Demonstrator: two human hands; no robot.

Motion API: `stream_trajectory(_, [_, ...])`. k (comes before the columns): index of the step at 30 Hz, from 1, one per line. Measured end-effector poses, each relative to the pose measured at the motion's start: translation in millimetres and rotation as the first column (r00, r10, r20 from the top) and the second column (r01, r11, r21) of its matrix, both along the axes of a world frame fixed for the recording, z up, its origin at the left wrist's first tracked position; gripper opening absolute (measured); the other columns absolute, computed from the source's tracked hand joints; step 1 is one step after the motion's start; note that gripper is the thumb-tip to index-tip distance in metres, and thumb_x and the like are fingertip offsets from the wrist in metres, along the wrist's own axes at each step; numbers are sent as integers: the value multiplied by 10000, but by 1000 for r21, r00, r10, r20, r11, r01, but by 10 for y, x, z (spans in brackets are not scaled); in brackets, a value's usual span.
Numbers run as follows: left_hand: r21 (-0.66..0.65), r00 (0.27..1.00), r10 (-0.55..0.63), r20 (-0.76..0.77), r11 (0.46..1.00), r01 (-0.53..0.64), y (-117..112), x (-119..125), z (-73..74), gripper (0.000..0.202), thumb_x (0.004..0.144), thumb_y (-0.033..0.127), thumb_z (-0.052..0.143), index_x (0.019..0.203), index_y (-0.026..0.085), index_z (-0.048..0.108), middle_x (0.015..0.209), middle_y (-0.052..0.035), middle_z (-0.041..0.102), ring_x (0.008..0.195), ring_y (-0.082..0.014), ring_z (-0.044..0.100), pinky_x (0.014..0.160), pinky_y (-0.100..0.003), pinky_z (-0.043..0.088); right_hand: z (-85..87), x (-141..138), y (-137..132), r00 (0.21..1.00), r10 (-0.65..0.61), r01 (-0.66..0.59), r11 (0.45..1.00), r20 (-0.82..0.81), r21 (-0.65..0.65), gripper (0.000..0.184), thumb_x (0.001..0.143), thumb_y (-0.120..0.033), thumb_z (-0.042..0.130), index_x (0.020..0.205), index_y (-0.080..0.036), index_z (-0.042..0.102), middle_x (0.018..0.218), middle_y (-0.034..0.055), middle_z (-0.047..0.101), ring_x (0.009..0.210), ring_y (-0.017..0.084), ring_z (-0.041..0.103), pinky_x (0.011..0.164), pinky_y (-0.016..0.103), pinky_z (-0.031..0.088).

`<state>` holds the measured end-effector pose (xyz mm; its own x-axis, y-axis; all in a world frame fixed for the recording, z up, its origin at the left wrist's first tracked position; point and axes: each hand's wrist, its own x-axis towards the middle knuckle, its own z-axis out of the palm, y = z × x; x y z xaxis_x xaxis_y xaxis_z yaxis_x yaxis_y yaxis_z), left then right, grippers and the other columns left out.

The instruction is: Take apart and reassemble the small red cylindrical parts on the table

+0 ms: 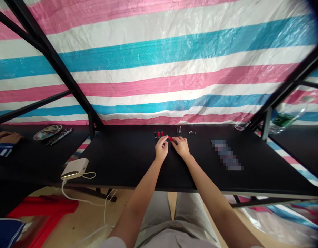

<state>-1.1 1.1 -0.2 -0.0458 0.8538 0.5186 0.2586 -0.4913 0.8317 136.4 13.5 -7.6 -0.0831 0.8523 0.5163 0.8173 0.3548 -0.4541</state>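
Note:
Both hands meet above the middle of the black table, holding a small red tube [170, 138] between their fingertips. My left hand [161, 148] pinches its left end. From the other side, the fingers of my right hand [181, 146] close on the right end. Just beyond my left hand stand a small black cylinder [155, 134] and two red cylinders [159, 134]. Past my right hand are a thin black piece [177, 130] and a clear tube [180, 130]. Several tiny shiny pieces [192, 132] lie farther right, too small to make out.
On the black table [122, 151] sit a white box with a cable [75, 168] at left, a blurred-out flat object [227, 155] at right and a clear cup [242, 124]. Another person's hands [9, 137] rest on the left-hand table near a round dish [47, 132] and pens [60, 136].

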Motion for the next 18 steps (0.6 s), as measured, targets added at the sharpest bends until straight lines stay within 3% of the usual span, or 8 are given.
stream_trajectory(8, [-157,970,185,156,974,-161,75,-66,-18,245,747,97,451,932,164,597,1023,-77,585,710,-104,604,643,-229,494,41,-211,247,977,-157,117,961,-144,-251,128,767,-281,546,855,-208,604,773,3,636,779,162,553,683,268,379])
stream_trajectory(18, [-274,929,274,247,940,-205,122,-116,-45,211,730,96,455,875,162,593,917,-47,611,636,-91,597,640,-228,484,90,-421,471,977,-207,211,906,53,-366,110,770,-277,565,823,-198,619,894,40,641,926,195,538,759,295,367])
